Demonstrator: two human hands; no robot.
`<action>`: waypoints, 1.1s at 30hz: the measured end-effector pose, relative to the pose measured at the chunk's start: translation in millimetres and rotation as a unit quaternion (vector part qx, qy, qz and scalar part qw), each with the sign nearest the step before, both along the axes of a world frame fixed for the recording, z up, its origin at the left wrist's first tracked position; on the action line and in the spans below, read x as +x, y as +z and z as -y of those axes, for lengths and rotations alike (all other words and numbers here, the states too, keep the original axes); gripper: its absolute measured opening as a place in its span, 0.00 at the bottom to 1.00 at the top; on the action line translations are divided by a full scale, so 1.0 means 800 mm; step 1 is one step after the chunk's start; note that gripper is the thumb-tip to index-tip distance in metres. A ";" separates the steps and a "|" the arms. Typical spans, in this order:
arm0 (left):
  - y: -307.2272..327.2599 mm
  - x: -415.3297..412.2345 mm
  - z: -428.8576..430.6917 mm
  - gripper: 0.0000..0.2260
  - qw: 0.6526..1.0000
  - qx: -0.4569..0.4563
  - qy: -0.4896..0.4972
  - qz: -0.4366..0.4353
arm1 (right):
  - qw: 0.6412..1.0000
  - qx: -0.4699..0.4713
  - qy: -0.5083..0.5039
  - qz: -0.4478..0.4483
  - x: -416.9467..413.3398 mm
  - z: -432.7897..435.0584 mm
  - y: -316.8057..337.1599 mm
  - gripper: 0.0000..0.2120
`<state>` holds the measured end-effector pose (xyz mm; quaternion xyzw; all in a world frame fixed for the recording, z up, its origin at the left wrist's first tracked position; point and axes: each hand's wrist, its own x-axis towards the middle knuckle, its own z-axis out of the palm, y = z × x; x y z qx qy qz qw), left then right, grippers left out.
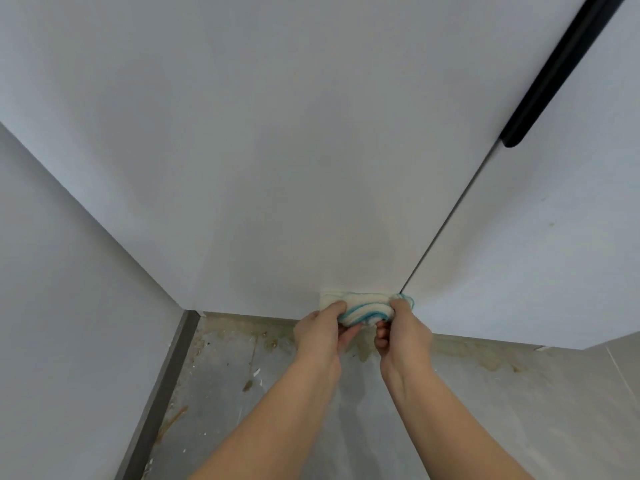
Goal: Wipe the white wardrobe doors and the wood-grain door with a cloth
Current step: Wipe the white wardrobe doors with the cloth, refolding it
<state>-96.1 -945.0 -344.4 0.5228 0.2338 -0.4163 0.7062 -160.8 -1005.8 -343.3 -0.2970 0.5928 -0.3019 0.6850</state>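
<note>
A white wardrobe door (277, 150) fills the middle of the view, and a second white door (536, 254) adjoins it on the right across a thin dark gap. A white cloth with a teal edge (365, 308) is bunched against the bottom edge of the middle door, right by the gap. My left hand (320, 329) grips the cloth's left end. My right hand (403, 327) grips its right end. Both forearms reach down from the lower frame. No wood-grain door is in view.
A long black handle (554, 69) runs along the right door's edge at the upper right. A white wall (62, 289) with a grey skirting strip (162, 386) closes the left side. The grey floor (485, 410) below is stained and speckled with debris.
</note>
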 end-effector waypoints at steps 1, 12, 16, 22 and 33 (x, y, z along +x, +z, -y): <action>0.011 -0.001 0.000 0.12 1.000 -0.007 0.004 0.006 | 1.000 -0.007 -0.002 0.004 0.000 -0.001 0.013 0.08; 0.186 -0.002 -0.014 0.14 0.988 -0.086 0.052 0.119 | 0.990 -0.035 -0.006 0.136 0.006 -0.016 0.185 0.07; 0.249 -0.003 -0.015 0.13 0.977 -0.115 0.056 0.170 | 0.980 -0.060 0.002 0.188 0.007 -0.021 0.249 0.08; 0.344 -0.003 -0.016 0.07 0.959 -0.151 0.066 0.231 | 0.964 -0.063 0.007 0.260 0.008 -0.025 0.350 0.10; 0.499 0.003 -0.029 0.07 0.905 -0.235 0.054 0.350 | 0.921 -0.154 0.100 0.343 -0.003 -0.030 0.505 0.12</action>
